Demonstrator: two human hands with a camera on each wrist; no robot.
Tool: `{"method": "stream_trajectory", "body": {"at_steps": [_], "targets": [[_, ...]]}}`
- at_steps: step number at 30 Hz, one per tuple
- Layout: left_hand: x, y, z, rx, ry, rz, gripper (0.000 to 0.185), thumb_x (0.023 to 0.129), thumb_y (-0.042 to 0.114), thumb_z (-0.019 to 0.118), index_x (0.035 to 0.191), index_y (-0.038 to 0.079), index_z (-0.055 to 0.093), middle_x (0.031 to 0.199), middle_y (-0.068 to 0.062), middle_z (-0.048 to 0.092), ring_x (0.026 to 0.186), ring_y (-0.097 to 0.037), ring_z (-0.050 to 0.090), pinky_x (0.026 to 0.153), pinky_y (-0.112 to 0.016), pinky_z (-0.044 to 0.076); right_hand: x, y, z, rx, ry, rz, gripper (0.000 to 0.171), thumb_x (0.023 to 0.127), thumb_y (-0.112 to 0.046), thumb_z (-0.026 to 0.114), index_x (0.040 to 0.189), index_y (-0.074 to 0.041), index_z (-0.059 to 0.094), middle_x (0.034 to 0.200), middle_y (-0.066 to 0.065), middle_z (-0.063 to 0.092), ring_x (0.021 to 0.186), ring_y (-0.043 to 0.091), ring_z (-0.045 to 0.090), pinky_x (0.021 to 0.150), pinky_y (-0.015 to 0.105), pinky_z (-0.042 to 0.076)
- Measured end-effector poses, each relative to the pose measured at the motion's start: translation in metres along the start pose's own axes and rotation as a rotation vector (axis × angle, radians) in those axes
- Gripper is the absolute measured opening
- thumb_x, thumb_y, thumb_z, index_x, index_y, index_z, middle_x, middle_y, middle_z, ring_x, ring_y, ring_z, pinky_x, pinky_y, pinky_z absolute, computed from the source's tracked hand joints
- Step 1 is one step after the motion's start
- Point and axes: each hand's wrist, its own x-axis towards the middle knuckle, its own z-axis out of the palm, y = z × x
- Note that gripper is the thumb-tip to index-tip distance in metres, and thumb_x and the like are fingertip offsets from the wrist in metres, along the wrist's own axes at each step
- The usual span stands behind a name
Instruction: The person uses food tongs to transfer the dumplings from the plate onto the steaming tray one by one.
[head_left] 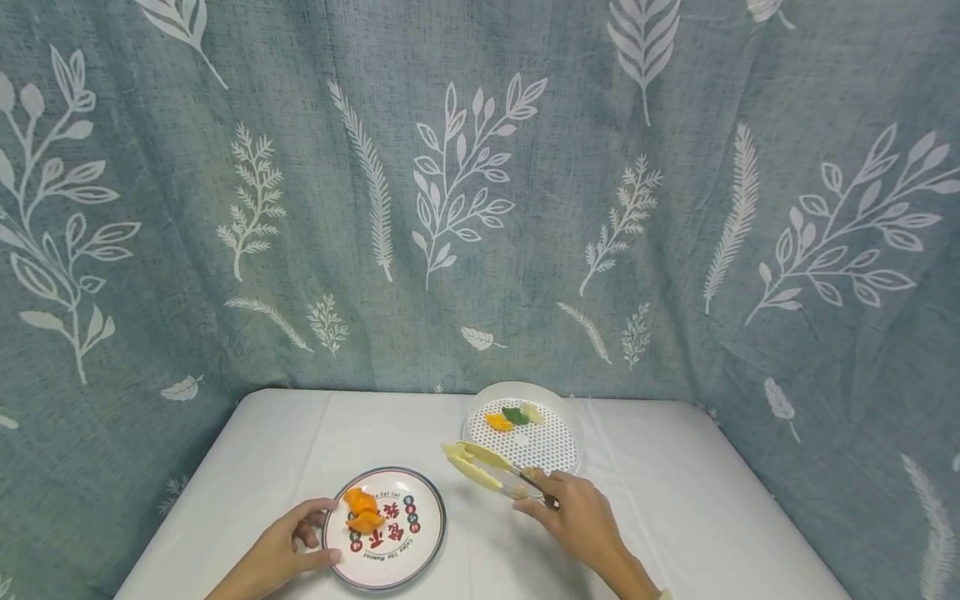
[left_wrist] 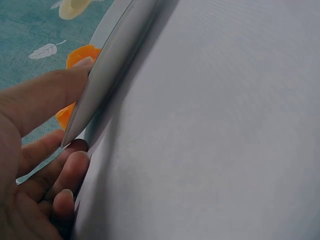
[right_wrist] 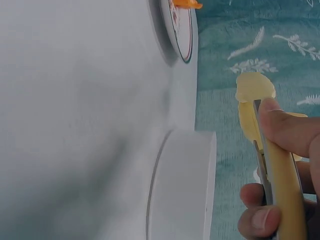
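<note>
Left hand [head_left: 281, 550] grips round printed plate [head_left: 405, 557] rim at 9 o'clock; orange pieces [head_left: 362, 510] near that edge may slide if tipped. Right hand [head_left: 577, 518] holds yellow tongs [head_left: 480, 467], tips empty, aimed 10 o'clock; white perforated tray [head_left: 566, 417] on counter [head_left: 675, 517] could get nudged

A staged tabletop: leaf-print curtain [head_left: 480, 192] behind white-clothed table [head_left: 675, 517].
</note>
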Motion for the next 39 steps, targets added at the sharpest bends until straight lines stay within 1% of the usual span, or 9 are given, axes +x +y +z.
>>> {"method": "stream_trajectory", "body": {"at_steps": [6,13,17,20,26,29,32,35,39], "targets": [[0.000,0.000,0.000,0.002,0.006,0.002,0.078,0.068,0.031,0.096,0.135,0.010,0.063,0.102,0.002,0.063,0.082,-0.016,0.050,0.068,-0.026,0.042,0.002,0.018,-0.007,-0.013,-0.001,0.076,0.054,0.081,-0.048,0.084,0.120,-0.012,0.077,0.062,-0.014,0.040,0.055,0.003,0.034,0.050,0.023,0.032],[0.000,-0.001,0.001,0.001,0.005,-0.003,0.078,0.067,0.032,0.096,0.134,0.010,0.063,0.101,0.002,0.062,0.082,-0.016,0.050,0.069,-0.026,0.042,-0.002,0.043,-0.010,-0.057,0.022,0.121,0.057,0.082,-0.052,0.082,0.123,-0.013,0.076,0.061,-0.011,0.037,0.055,0.005,0.032,0.048,0.024,0.031],[0.000,-0.002,0.001,0.006,0.002,-0.006,0.078,0.067,0.032,0.096,0.134,0.010,0.063,0.101,0.002,0.062,0.082,-0.016,0.049,0.069,-0.027,0.042,-0.005,0.056,-0.012,-0.078,0.018,0.161,0.056,0.083,-0.049,0.082,0.123,-0.010,0.076,0.062,-0.009,0.037,0.055,0.006,0.033,0.047,0.025,0.030],[0.000,0.000,0.001,0.005,0.007,-0.014,0.079,0.066,0.034,0.097,0.134,0.010,0.063,0.102,0.003,0.062,0.082,-0.016,0.050,0.069,-0.027,0.042,-0.005,0.064,-0.016,-0.082,0.009,0.188,0.061,0.084,-0.050,0.081,0.125,-0.006,0.074,0.062,-0.007,0.037,0.055,0.009,0.033,0.047,0.025,0.029],[0.000,0.001,0.001,-0.001,0.007,-0.020,0.080,0.065,0.034,0.097,0.134,0.010,0.063,0.102,0.002,0.062,0.083,-0.016,0.050,0.069,-0.027,0.042,-0.002,0.081,-0.020,-0.113,-0.035,0.251,0.076,0.086,-0.064,0.071,0.133,-0.004,0.068,0.064,-0.003,0.039,0.057,0.013,0.036,0.049,0.029,0.031],[0.000,0.003,0.001,0.001,0.009,-0.029,0.081,0.065,0.034,0.097,0.134,0.010,0.063,0.102,0.003,0.062,0.083,-0.016,0.050,0.069,-0.027,0.042,0.001,0.088,-0.021,-0.126,-0.049,0.275,0.077,0.086,-0.065,0.072,0.131,-0.003,0.069,0.064,-0.002,0.038,0.057,0.014,0.037,0.049,0.031,0.032],[0.000,0.005,0.001,0.009,0.009,-0.033,0.082,0.065,0.034,0.097,0.135,0.010,0.062,0.102,0.003,0.062,0.083,-0.016,0.049,0.069,-0.027,0.041,0.005,0.093,-0.024,-0.138,-0.053,0.279,0.072,0.086,-0.058,0.075,0.129,-0.001,0.070,0.063,-0.001,0.038,0.057,0.016,0.038,0.049,0.033,0.032],[-0.001,0.005,0.001,0.012,0.006,-0.034,0.082,0.066,0.034,0.097,0.135,0.009,0.062,0.102,0.003,0.061,0.083,-0.016,0.049,0.070,-0.027,0.042,0.010,0.098,-0.027,-0.153,-0.053,0.257,0.065,0.087,-0.050,0.078,0.128,0.000,0.070,0.062,-0.001,0.038,0.055,0.016,0.037,0.047,0.033,0.032],[0.000,0.005,0.001,0.013,-0.002,-0.038,0.081,0.067,0.032,0.097,0.135,0.008,0.062,0.103,0.002,0.061,0.083,-0.016,0.049,0.070,-0.027,0.042,0.017,0.103,-0.029,-0.179,-0.060,0.237,0.063,0.087,-0.048,0.079,0.128,-0.001,0.070,0.062,-0.001,0.040,0.054,0.016,0.038,0.046,0.032,0.033]]}}
